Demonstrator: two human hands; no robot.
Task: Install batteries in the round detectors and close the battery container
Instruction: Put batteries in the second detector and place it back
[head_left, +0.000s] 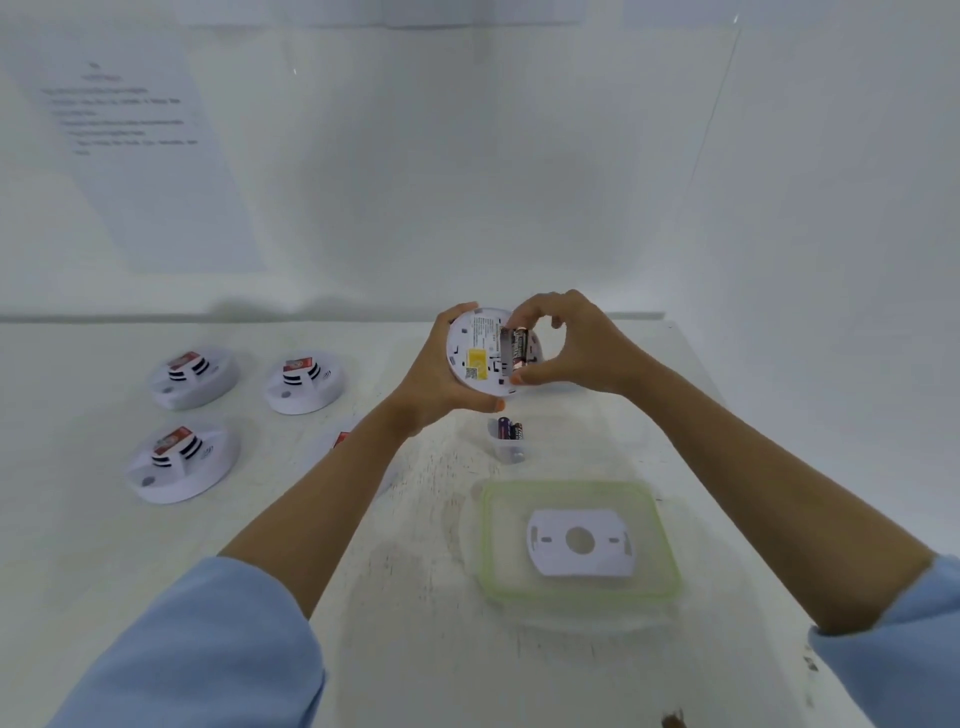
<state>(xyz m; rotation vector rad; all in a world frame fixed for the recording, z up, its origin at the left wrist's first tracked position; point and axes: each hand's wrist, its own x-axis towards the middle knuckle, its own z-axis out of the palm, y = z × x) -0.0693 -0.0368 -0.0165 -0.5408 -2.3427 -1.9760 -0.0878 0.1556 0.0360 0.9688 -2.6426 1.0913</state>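
My left hand (436, 384) grips a round white detector (480, 358) above the table, its back side with a yellow label facing me. My right hand (566, 348) pinches a dark battery (519, 345) that sits in the detector's open battery slot, thumb below and fingers above. Under the hands a small clear container (506, 441) holds a few more batteries. A clear lid with a green rim (576, 540) lies flat nearer to me, with a white mounting plate (579, 540) resting on it.
Three round detectors stand on the white table at the left: two at the back (195, 376) (304, 382) and one in front (182, 462). A fourth detector (340, 441) is mostly hidden by my left forearm. A printed sheet (130, 130) hangs on the wall.
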